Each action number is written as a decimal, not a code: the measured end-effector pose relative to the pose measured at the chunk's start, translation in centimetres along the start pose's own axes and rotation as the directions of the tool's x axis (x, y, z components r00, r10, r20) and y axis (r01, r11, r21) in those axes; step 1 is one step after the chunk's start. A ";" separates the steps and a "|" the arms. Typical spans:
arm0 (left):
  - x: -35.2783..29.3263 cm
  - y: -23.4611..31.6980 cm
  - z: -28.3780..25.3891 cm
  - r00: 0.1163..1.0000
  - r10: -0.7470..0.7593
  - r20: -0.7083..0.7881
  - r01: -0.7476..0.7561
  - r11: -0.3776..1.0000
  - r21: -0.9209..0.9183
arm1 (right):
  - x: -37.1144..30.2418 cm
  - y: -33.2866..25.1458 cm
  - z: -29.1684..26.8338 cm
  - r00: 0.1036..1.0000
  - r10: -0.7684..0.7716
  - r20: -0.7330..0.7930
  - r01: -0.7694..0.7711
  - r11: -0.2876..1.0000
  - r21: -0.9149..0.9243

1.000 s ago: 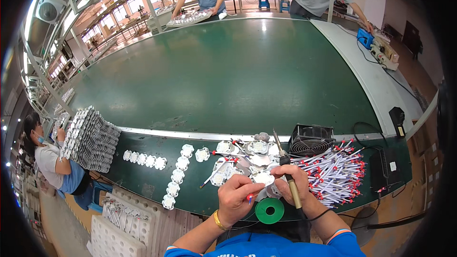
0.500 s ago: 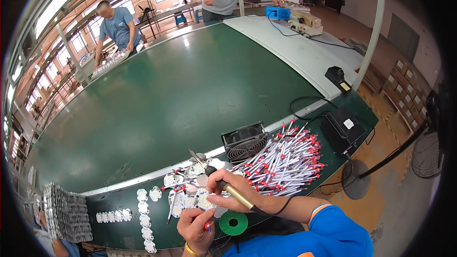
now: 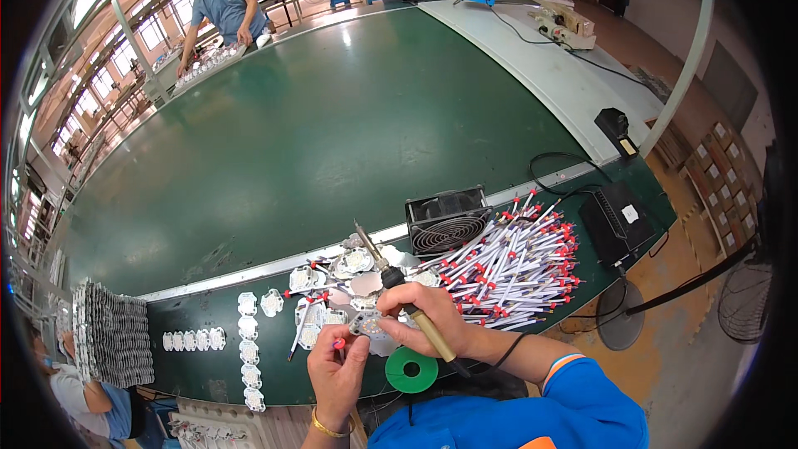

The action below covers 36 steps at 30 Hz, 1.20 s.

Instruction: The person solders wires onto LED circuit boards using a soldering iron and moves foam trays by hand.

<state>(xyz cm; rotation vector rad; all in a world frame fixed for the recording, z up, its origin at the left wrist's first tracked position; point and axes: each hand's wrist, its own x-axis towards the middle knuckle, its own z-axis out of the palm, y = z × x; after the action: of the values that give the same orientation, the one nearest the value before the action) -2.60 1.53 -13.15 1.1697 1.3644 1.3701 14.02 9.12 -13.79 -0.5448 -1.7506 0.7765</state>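
My right hand (image 3: 420, 316) is closed round a soldering iron (image 3: 431, 334) with a gold-coloured handle; its metal tip points up and away. Below it, my left hand (image 3: 337, 374) pinches a short wire with a red end (image 3: 338, 343). Between the two hands is a white LED board (image 3: 368, 325), touching or close to my right thumb; which fingers bear it I cannot tell. More white boards (image 3: 307, 279) lie loosely just beyond, some with red-tipped wires across them. A green solder spool (image 3: 411, 370) sits by my right wrist.
A pile of white, red-ended wires (image 3: 515, 270) lies right, beside a black fan (image 3: 449, 223). Further right are a black box (image 3: 617, 223) and an iron stand (image 3: 616, 130). Boards in rows (image 3: 249, 352) and tall stacks (image 3: 112, 333) occupy the left. People work beyond the green belt (image 3: 324, 141).
My left hand has risen closer to my right hand. A board now shows between them. The soldering iron stands steeper, still in my right hand. The whole view has shifted slightly.
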 end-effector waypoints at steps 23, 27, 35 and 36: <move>-0.1 -0.3 0.0 0.994 -0.020 0.105 0.023 0.999 -0.027 | 0.0 0.0 0.1 0.996 -0.029 0.079 0.028 1.000 0.008; 0.0 0.3 0.0 0.990 -0.063 0.124 0.071 0.996 -0.057 | 0.2 -0.2 0.2 0.995 -0.062 0.080 0.065 0.997 -0.029; 0.1 -0.2 -0.1 0.989 -0.092 0.112 0.114 0.973 -0.200 | -0.1 0.1 0.3 0.999 0.015 0.035 -0.013 0.997 -0.072; 0.1 -0.2 -0.4 0.989 -0.112 0.094 0.129 0.971 -0.201 | -0.1 0.1 0.1 1.000 0.022 0.007 -0.021 0.994 -0.108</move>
<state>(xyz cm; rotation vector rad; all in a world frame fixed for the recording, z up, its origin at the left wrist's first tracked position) -3.02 1.56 -13.37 0.9779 1.1838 1.3273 13.99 9.09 -13.90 -0.6347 -1.8043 0.7026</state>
